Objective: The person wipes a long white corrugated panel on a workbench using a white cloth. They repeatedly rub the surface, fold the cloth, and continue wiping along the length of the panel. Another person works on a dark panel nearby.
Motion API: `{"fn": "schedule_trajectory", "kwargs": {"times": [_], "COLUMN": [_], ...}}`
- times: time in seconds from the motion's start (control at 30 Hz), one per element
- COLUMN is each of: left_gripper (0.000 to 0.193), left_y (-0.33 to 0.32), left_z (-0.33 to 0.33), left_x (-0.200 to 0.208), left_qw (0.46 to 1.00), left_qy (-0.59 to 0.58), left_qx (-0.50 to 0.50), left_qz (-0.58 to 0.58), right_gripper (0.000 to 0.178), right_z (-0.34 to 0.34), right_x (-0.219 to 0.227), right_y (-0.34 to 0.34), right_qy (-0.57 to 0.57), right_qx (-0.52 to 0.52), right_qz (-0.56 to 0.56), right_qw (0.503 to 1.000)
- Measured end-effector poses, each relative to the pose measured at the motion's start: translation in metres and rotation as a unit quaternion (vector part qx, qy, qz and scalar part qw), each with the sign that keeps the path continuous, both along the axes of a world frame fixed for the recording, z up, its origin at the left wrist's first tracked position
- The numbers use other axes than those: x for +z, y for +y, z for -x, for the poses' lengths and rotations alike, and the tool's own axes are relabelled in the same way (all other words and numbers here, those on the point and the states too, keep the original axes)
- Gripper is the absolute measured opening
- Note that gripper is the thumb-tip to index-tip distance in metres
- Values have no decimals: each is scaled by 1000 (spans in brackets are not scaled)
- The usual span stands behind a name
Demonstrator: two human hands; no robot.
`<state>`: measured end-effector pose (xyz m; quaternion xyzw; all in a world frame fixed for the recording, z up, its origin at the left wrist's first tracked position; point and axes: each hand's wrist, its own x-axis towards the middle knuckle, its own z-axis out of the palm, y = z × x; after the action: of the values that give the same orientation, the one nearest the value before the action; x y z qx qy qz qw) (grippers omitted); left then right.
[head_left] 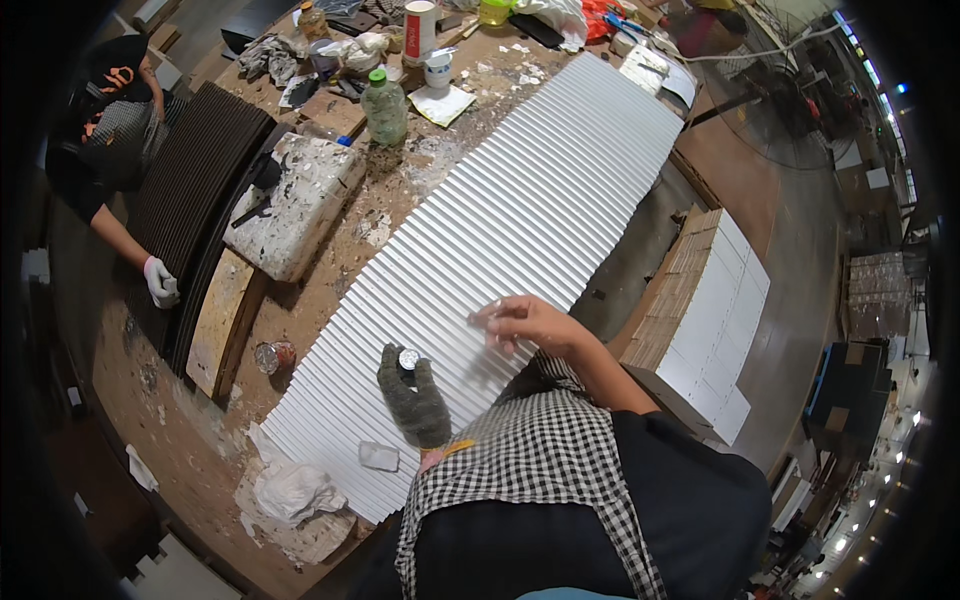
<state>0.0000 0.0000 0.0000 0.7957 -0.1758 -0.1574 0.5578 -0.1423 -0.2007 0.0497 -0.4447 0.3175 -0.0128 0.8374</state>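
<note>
A cluttered workshop worktop (330, 260), dusty and paint-flecked.
We see our gloved left hand (415, 395) gripping a small can (408, 358) on the white ribbed panel (480, 250); right hand (525, 322) flat, open, near the panel's right edge.

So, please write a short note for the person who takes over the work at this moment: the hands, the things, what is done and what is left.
Left hand: in a grey glove, gripping a small round metal-topped piece on the white ribbed panel.
Right hand: bare, fingertips on the panel's ribs, holding nothing.
Panel lies flat along the workbench; crumpled rag and a small clear piece at its near end.
Done or left: cannot tell; the panel looks clean white.
</note>
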Motion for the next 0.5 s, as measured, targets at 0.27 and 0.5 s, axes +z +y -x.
{"fn": "schedule_trajectory", "kwargs": {"times": [0.27,0.5], "left_gripper": [49,51], "left_y": [-12,-21], "left_z": [7,6], "left_x": [-7,-1], "left_qw": [997,995], "left_qy": [2,16], "left_qx": [54,95], "left_qz": [54,10], "right_gripper": [43,42], "right_z": [9,85], "right_x": [-10,-10], "right_y": [-39,-63], "right_qy": [-49,-30], "right_qx": [-59,-22], "right_qz": [8,2], "right_qw": [997,999]}}
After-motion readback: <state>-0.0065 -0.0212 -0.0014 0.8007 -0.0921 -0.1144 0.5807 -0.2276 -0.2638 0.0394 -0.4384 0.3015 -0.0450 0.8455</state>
